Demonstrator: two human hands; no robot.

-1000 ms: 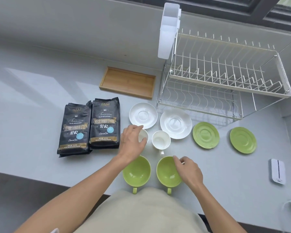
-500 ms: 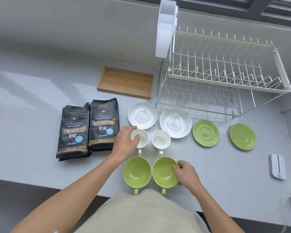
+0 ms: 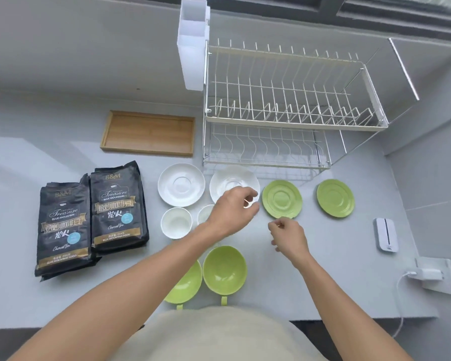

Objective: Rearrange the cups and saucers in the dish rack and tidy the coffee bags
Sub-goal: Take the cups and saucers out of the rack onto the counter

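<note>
Two white saucers and two green saucers lie in a row in front of the empty two-tier dish rack. My left hand reaches across and pinches the near right rim of the second white saucer. It covers most of one white cup; the other white cup stands free. My right hand hovers with loosely curled fingers at the near rim of the first green saucer, holding nothing. Two green cups sit near the counter edge. Two black coffee bags lie flat at the left.
A shallow wooden tray sits behind the bags, left of the rack. A white plastic cutlery holder hangs on the rack's left end. A small white device and a plugged-in socket box are at the right. The counter's front edge is close to me.
My left hand left the white cup and crossed right to the white saucer's rim. My right hand let go of the green cup and moved up toward the green saucer.
</note>
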